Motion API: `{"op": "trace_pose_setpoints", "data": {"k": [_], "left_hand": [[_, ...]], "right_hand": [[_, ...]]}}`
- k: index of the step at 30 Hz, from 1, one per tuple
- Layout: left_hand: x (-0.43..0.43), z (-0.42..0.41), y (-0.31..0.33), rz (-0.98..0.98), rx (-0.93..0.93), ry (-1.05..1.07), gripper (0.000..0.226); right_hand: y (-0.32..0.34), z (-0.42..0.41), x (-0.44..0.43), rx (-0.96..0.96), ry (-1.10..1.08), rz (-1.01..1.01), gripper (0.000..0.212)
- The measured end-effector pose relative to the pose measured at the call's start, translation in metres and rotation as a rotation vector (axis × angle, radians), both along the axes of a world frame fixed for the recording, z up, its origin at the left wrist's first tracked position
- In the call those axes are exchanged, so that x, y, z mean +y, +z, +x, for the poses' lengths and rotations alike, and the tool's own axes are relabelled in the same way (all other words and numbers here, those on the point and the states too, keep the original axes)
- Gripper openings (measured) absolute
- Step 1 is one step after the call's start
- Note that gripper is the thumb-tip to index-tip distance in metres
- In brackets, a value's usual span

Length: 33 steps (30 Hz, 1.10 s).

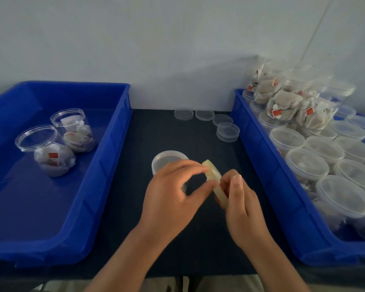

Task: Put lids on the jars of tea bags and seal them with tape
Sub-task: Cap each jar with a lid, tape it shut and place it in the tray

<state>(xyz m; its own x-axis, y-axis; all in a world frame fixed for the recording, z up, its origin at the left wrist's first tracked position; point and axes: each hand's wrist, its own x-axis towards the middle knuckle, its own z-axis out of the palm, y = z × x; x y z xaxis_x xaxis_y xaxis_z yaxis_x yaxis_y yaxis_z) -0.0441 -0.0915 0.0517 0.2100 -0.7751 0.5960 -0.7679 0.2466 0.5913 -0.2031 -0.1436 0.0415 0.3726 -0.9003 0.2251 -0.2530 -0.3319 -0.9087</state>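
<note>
A lidded clear jar (167, 160) stands on the dark table in the middle, partly hidden behind my left hand. My right hand (240, 205) grips a yellowish roll of tape (214, 173), held on edge just right of the jar. My left hand (173, 194) pinches at the roll's edge with thumb and forefinger. Two open jars of tea bags (42, 148) (76, 129) stand in the left blue bin (105, 165). Several loose clear lids (228, 131) lie at the back of the table.
The right blue bin (259, 148) is packed with several lidded jars (307, 165) and a clear bag of tea bags (291, 102) on top. A pale wall runs behind the table. The table's front edge is near my forearms.
</note>
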Motion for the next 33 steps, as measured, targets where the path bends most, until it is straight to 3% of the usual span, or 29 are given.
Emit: {"op": "trace_pose_setpoints", "data": {"k": [3,8,12,18,24,28,33], "left_hand": [[0.004,-0.007,-0.001,-0.074,0.03,0.016,0.019],[0.01,-0.011,-0.008,-0.009,0.132,0.043,0.027],[0.012,-0.014,-0.009,-0.002,0.207,0.009,0.016],[0.013,-0.013,-0.016,0.046,0.073,0.062,0.025],[0.014,-0.011,-0.014,0.085,0.158,-0.044,0.015],[0.012,-0.009,-0.012,0.066,0.11,-0.018,0.02],[0.013,-0.003,-0.006,0.065,0.005,-0.005,0.02]], "right_hand": [[0.003,0.003,0.008,0.018,-0.039,0.012,0.065],[-0.004,0.005,0.015,0.03,-0.098,-0.011,0.058],[-0.011,0.009,0.017,0.067,-0.121,-0.003,0.058],[-0.016,0.011,0.014,0.138,-0.114,0.003,0.06],[-0.013,0.005,0.003,0.165,-0.015,0.037,0.073],[-0.015,0.003,0.003,0.142,0.059,0.033,0.063],[-0.014,-0.005,0.002,0.154,0.172,0.022,0.066]]}}
